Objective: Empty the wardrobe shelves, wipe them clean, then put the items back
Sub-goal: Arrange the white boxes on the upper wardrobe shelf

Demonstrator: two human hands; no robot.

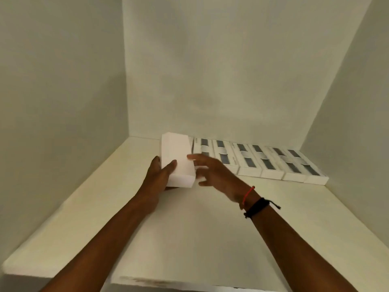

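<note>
Left hand clamped on plain white box, thumb over top face, fingers underneath, box at left end of the row, slightly raised off wardrobe shelf. Right hand just beside box's right side, fingers spread apart, gripping nothing; contact with box unclear. Red string and black band on right wrist. Row of printed white boxes lying flat side by side along back wall, toward right corner.

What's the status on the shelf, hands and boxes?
Left hand holds plain white box. Right hand open beside it. Row of boxes along back right of shelf. Nothing blocking.
</note>
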